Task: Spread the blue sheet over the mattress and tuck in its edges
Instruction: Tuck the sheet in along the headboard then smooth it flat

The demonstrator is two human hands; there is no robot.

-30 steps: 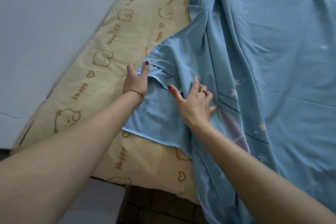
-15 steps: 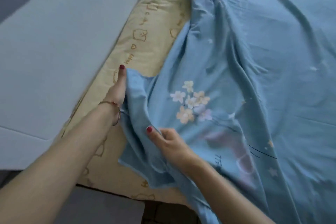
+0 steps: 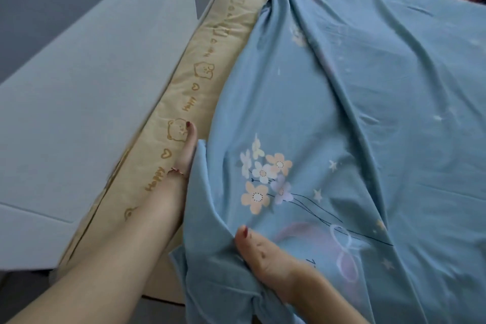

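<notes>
So the blue sheet [image 3: 342, 113] is draped over most of the mattress [image 3: 210, 60], rumpled into long folds running up and away. It's light blue with a printed bunch of peach, white and lilac flowers, thin dark stems, little stars and some faint pinkish loops near the bottom. Its left edge stops short of the mattress side, so a strip of the cream cover stays bare there.

That cover has brownish-gold bear faces, hearts and the word "Happy" repeated along it. There's also a bit of dark writing on the sheet by the right wrist, too cut off to read.

Left hand [image 3: 188, 150] lies along the sheet's edge with a straight finger on the mattress, red nail showing, bracelet at the wrist; the rest is tucked behind the fabric, so I can't tell what it's gripping. Right hand [image 3: 265, 258] has a bunch of sheet gathered, thumb on top, fingers buried in the cloth.

Pale grey-blue wall [image 3: 79, 87] on the left. Top right corner is blurry clutter.
</notes>
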